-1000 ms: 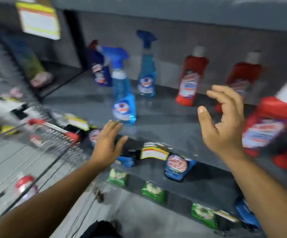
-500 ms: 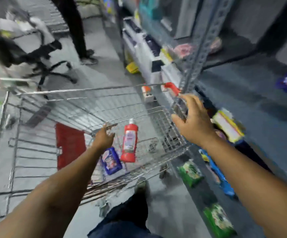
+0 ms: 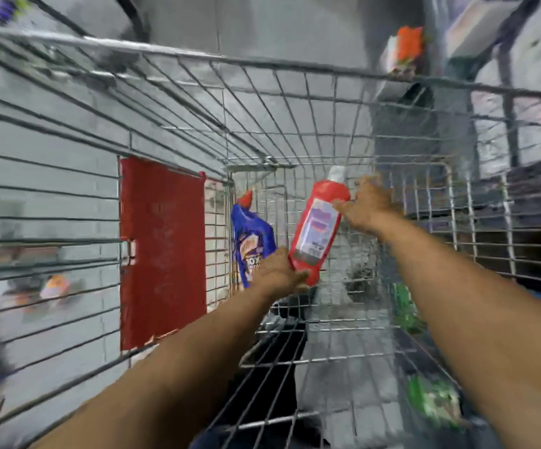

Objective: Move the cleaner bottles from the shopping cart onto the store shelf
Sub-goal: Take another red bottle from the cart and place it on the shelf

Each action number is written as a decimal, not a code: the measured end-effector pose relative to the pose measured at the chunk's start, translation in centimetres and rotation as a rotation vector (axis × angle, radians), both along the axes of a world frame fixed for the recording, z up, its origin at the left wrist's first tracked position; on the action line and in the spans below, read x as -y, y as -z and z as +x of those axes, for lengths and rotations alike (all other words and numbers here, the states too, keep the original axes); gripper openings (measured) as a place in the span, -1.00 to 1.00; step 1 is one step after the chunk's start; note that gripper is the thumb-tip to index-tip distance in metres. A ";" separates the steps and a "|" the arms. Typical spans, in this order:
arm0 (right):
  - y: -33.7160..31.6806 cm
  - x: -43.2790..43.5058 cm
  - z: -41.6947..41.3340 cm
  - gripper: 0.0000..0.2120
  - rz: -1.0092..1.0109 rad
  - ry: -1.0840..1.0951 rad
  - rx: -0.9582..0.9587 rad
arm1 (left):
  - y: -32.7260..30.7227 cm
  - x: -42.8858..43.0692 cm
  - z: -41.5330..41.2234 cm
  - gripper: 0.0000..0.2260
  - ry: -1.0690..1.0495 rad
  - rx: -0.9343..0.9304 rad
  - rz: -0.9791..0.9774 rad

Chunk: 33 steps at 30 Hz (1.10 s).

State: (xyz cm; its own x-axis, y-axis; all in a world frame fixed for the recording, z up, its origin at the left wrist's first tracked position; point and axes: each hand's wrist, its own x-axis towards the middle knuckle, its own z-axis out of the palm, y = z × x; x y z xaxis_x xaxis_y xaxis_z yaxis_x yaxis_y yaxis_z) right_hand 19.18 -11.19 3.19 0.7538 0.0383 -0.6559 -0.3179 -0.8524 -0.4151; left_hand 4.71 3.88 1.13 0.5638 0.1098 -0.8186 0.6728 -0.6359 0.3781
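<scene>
1. Pickup step, by my reading: both arms reach into the wire-mesh shopping cart [image 3: 295,102]; the red plastic cleaner bottle with white cap [image 3: 317,228] sits between them
2. Left hand [image 3: 279,275] grips its base at 7 o'clock; right hand [image 3: 368,207] closes on its shoulder at 2 o'clock
3. Next: lift it clear; the blue cleaner bottle [image 3: 251,244] waits at 9 o'clock

Your wire shopping cart [image 3: 295,102] is what carries the bottles here.

Look into its far end: you see a blue cleaner bottle [image 3: 252,244] leaning against the wire by the red panel [image 3: 163,251] on the left wall. Just right of it a red cleaner bottle [image 3: 317,226] with a white cap stands tilted; blur hides whether its base touches the wire floor.
</scene>
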 end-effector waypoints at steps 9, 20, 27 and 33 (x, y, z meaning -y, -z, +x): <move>5.7 -1.5 1.8 -0.51 0.069 0.082 0.037 | 2.9 1.8 1.9 -0.43 0.136 -0.103 0.239; 0.1 3.4 -0.7 -0.51 0.275 0.337 0.094 | -1.4 2.0 0.5 -0.33 -0.077 0.024 -0.082; -11.4 8.1 -4.0 -0.47 0.417 0.484 0.429 | -10.7 3.3 0.2 -0.39 -0.039 0.264 -0.361; -27.6 10.6 -10.0 -0.46 0.550 0.455 0.839 | -21.5 7.1 -3.9 -0.37 -0.054 0.649 -0.445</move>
